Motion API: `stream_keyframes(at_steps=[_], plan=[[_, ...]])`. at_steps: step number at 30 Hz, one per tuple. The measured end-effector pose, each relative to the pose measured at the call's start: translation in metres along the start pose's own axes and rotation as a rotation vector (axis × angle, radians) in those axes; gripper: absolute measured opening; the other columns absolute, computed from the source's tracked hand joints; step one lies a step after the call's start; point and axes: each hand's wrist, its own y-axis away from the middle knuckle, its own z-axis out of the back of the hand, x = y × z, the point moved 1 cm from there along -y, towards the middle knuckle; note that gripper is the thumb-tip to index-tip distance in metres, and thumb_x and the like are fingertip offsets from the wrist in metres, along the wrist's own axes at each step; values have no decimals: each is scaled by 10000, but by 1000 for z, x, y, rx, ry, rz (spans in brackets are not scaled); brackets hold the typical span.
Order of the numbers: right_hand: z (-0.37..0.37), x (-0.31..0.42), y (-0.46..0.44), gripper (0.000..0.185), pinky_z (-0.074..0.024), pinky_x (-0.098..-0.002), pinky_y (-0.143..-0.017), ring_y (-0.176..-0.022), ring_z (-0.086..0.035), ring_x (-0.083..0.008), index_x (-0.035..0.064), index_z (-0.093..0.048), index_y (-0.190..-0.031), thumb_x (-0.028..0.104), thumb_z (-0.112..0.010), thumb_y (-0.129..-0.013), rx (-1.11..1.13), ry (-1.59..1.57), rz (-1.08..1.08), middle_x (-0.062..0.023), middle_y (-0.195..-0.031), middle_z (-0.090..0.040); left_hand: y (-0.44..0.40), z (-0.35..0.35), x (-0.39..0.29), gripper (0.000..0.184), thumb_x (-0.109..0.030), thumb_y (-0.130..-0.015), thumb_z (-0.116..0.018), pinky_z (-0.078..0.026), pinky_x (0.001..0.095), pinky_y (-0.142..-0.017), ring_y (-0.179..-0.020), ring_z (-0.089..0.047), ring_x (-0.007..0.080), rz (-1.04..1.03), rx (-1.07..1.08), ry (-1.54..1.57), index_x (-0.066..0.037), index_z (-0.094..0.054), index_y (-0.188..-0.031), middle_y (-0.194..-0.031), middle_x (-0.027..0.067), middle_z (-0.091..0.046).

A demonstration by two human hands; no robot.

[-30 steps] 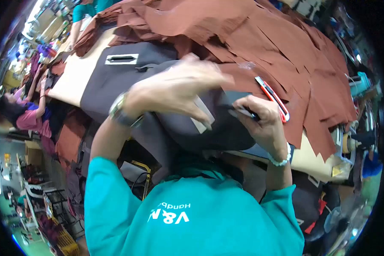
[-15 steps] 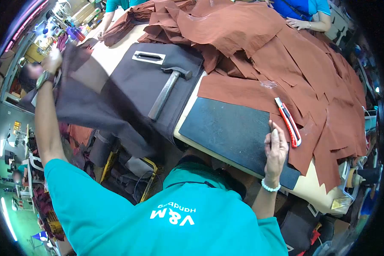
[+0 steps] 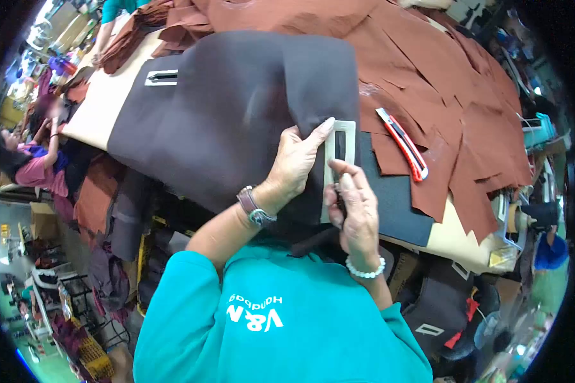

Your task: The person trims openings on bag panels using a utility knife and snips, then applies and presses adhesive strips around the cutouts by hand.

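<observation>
A large dark brown sheet point(image 3: 217, 121) lies over the table, its right end folded over. My left hand point(image 3: 292, 163), with a watch on the wrist, grips that end, its thumb on a pale rectangular frame point(image 3: 350, 142) with a dark slot. My right hand point(image 3: 358, 207), wearing a bead bracelet, is closed just below the frame; a small dark thing shows between its fingers, too hidden to name. A red-and-white utility knife point(image 3: 402, 145) lies to the right. A black board point(image 3: 399, 207) sits partly under the sheet. No hammer shows now.
Rust-brown pieces of material point(image 3: 441, 83) are heaped across the table's back and right. Another slotted pale frame point(image 3: 162, 78) is at the sheet's far left. A person in pink point(image 3: 41, 166) is at the left; another person's teal sleeve point(image 3: 115, 9) shows at the back.
My left hand has swung from the far left to the middle, bringing the dark sheet across the table and over the hammer. My right hand has moved left to the pale frame.
</observation>
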Motion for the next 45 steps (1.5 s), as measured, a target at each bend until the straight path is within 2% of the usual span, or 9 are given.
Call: stream_keyframes(at_steps=[3,10,18,27,33,36,43,45], plan=[[14,-31,-8,234,-246,-131,-418,-490,-344,-3,79,-449,-1075,283,-449,-960,-140,-8,41,19,-683,-483,1,5,19,141,-153,-854,-639,-474,229,-709,-762,-593,74,-26,66,136,-23,-651,-904,-879,26,-660],[24,-33,-12,215,-252,-147,-360,-404,-338,-18,90,-411,-907,294,-455,-957,-229,-81,66,-34,-646,-523,5,9,21,123,-125,-852,-636,-484,235,-680,-742,-602,81,-18,70,112,-11,-660,-891,-871,35,-666],[37,-7,-8,187,-252,-140,-372,-408,-347,-14,91,-425,-893,242,-531,-926,-187,-35,50,-55,-643,-562,9,7,19,147,-114,-846,-637,-496,236,-663,-721,-618,96,69,297,34,8,-678,-917,-854,69,-680],[43,-1,-6,165,-220,-131,-366,-419,-358,-5,96,-434,-901,205,-558,-912,-159,-4,0,-47,-640,-571,14,5,16,157,-122,-853,-630,-493,239,-674,-736,-618,101,82,352,29,6,-676,-933,-861,63,-679],[41,-7,-5,149,-223,-133,-367,-424,-369,-7,99,-445,-880,190,-559,-911,-163,-69,-6,-37,-630,-561,17,8,18,162,-131,-855,-630,-492,234,-669,-734,-614,96,89,324,61,-1,-673,-941,-866,59,-678],[38,-13,-5,157,-228,-135,-373,-425,-366,-7,94,-439,-885,193,-559,-912,-191,-48,15,-25,-618,-544,20,6,20,178,-152,-867,-620,-496,214,-607,-660,-602,76,64,301,83,15,-664,-907,-795,47,-667],[36,-16,6,177,-226,-154,-380,-447,-348,5,77,-409,-921,212,-523,-933,-254,91,77,-7,-623,-518,24,1,35,156,-153,-869,-624,-465,222,-621,-691,-569,55,-20,75,86,-3,-663,-878,-827,15,-662],[26,-15,16,182,-239,-154,-379,-449,-347,-4,96,-405,-930,261,-477,-952,-260,36,8,-5,-659,-506,27,-1,37,150,-154,-870,-626,-456,220,-633,-706,-564,50,-59,35,84,-8,-661,-870,-842,13,-660]])
